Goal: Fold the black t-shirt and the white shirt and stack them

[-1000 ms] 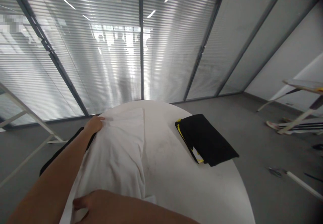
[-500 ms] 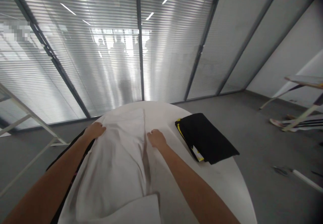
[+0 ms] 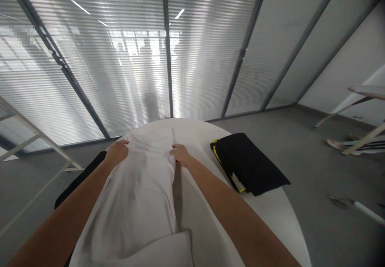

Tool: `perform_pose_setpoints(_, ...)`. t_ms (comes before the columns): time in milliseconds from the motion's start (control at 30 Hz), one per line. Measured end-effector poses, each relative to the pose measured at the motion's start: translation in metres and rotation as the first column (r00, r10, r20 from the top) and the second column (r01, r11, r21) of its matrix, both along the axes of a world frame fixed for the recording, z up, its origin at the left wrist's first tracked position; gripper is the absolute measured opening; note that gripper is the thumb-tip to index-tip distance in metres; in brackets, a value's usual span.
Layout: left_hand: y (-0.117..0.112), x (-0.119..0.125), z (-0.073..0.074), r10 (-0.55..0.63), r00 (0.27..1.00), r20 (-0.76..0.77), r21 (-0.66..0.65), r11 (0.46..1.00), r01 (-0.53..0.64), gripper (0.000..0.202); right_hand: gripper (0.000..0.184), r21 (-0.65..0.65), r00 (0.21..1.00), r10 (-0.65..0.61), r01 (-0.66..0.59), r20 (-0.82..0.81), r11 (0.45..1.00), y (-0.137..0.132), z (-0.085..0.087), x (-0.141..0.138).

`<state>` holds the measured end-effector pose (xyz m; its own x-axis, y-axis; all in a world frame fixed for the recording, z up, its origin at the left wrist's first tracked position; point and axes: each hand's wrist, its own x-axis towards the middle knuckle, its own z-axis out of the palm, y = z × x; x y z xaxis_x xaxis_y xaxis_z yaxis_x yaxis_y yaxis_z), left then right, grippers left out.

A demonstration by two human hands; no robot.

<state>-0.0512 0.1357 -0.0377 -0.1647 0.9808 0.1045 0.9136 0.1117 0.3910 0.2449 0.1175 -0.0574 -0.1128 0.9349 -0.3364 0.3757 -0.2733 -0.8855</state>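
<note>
A long piece of white cloth (image 3: pixel 141 195), perhaps a garment, lies lengthwise over the round white table (image 3: pixel 195 128), with creases along it and a folded layer at the near end. My left hand (image 3: pixel 118 153) pinches its left edge near the far end. Opposite, my right hand (image 3: pixel 181 154) has its fingers closed on the right edge. The far end between my hands is slightly bunched. Right of my right hand, apart from it, lies a folded black cloth (image 3: pixel 252 162) with yellow trim and a white-and-yellow tag.
A black object (image 3: pixel 80 181) shows behind my left forearm, partly hidden. At left stands a white metal frame (image 3: pixel 36 132). Behind the table runs a glass partition with blinds (image 3: pixel 135 78). On the right are another table's leg (image 3: pixel 361 140), a striped shoe or garment and a white bar (image 3: pixel 368 213).
My right hand has moved slightly up and left and closed on the cloth's right edge. My left hand has shifted a little rightward, and the cloth's far end is drawn up into folds.
</note>
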Motion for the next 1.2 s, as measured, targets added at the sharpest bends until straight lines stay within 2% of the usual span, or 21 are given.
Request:
perform_pose_setpoints(200,0.005,0.014,-0.003,0.034,0.999,0.029,0.009,0.999,-0.034,0.036,0.059,-0.051,0.968,-0.094,0.084,-0.232,0.995,0.005,0.000,0.017)
perform_pose_setpoints(433,0.012,0.029,0.002,0.088,0.996,0.005,-0.030,0.996,-0.088,0.039,0.052,-0.064,0.930,-0.189,0.178,-0.316,0.982,0.014,0.006,0.032)
perform_pose_setpoints(600,0.015,0.029,0.004,0.009,0.998,0.054,-0.037,0.999,-0.007,0.034,0.051,-0.074,0.920,-0.210,0.197,-0.330,0.978,0.008,0.005,0.041)
perform_pose_setpoints(767,0.015,0.035,0.004,-0.084,0.983,0.162,-0.009,0.996,0.087,0.036,0.045,-0.031,0.930,-0.217,0.218,-0.296,0.975,0.013,0.014,0.053)
perform_pose_setpoints(900,0.022,0.058,0.001,-0.154,0.951,0.269,0.053,0.988,0.145,0.036,0.045,0.026,0.938,-0.254,0.267,-0.236,0.963,0.029,0.027,0.073)
perform_pose_setpoints(1033,0.035,0.085,-0.013,-0.104,0.913,0.394,0.041,0.995,0.096,0.038,0.047,0.054,0.946,-0.284,0.295,-0.153,0.954,0.042,0.029,0.097)
perform_pose_setpoints(1200,0.053,0.109,-0.029,-0.029,0.879,0.476,0.021,1.000,0.021,0.036,0.046,0.103,0.960,-0.280,0.278,0.007,0.955,0.053,0.015,0.119)
